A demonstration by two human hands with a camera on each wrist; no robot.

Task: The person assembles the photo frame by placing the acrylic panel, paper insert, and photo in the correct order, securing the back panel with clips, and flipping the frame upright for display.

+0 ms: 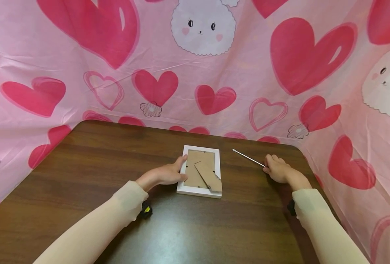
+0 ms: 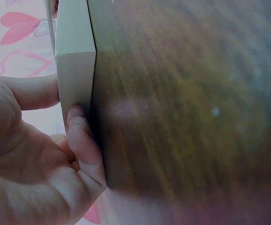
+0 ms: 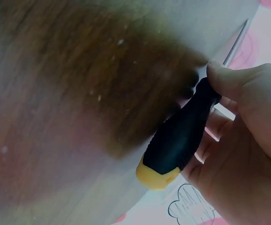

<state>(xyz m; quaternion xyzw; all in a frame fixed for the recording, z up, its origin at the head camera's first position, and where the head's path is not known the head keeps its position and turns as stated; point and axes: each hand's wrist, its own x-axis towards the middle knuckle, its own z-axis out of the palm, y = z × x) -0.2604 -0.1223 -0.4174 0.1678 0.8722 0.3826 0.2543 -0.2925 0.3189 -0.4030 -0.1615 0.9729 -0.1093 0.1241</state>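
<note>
A white picture frame (image 1: 198, 191) lies face down on the wooden table, its brown backing board (image 1: 192, 156) up and a slanted easel leg (image 1: 211, 178) on it. At its left edge my left hand (image 1: 166, 174) grips it, thumb and curled fingers against the white side (image 2: 76, 75) in the left wrist view. Off to the right of the frame, my right hand (image 1: 279, 170) holds a screwdriver (image 3: 179, 133) with a black and yellow handle. Its metal shaft (image 1: 248, 158) points left and away from me, close over the table. The handle is hidden under the hand in the head view.
The dark wooden table (image 1: 115, 165) runs out to both sides of the picture frame. A pink cloth (image 1: 188, 77) printed with hearts and white faces hangs behind the table's far edge and along its left and right sides.
</note>
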